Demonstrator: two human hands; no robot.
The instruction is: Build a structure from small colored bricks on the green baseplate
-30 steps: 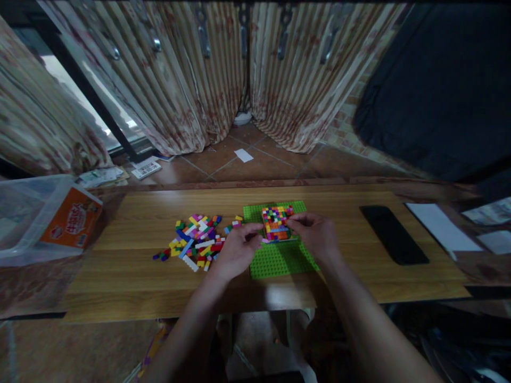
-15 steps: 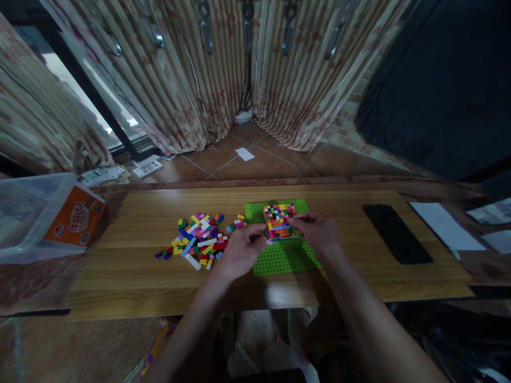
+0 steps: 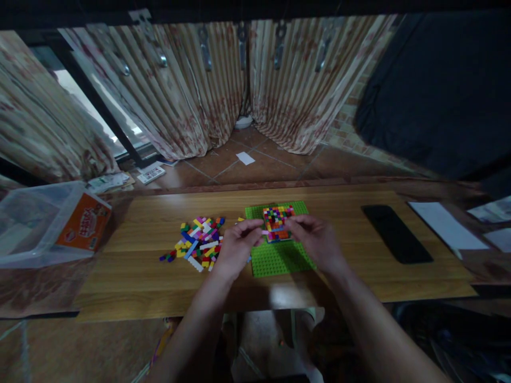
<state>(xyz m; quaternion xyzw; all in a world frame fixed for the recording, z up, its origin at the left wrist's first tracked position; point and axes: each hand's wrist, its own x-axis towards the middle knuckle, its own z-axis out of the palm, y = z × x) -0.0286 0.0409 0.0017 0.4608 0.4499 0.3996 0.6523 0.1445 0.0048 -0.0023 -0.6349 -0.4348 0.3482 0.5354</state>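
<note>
A multicoloured block of toy bricks [image 3: 279, 214] stands on a green baseplate [image 3: 279, 260]. At its left side my left hand [image 3: 237, 244] pinches a small pink brick [image 3: 265, 232] between thumb and forefinger. My right hand [image 3: 313, 236] is at the block's right edge, its thumb and forefinger closed together; whatever may be between them is hidden. Left of the baseplate lies a loose pile of coloured bricks [image 3: 197, 239], partly covered by my left hand.
The wooden table [image 3: 343, 276] carries a black phone-like slab [image 3: 396, 234] on the right, with a white sheet [image 3: 443, 226] beyond it. A clear plastic box [image 3: 35, 223] with an orange label stands off the left end. Striped curtains [image 3: 191, 106] hang behind.
My left hand has lifted the pink brick from the block's lower left corner to beside its left edge. My right hand has moved slightly down and left. The camera view has tilted up.
</note>
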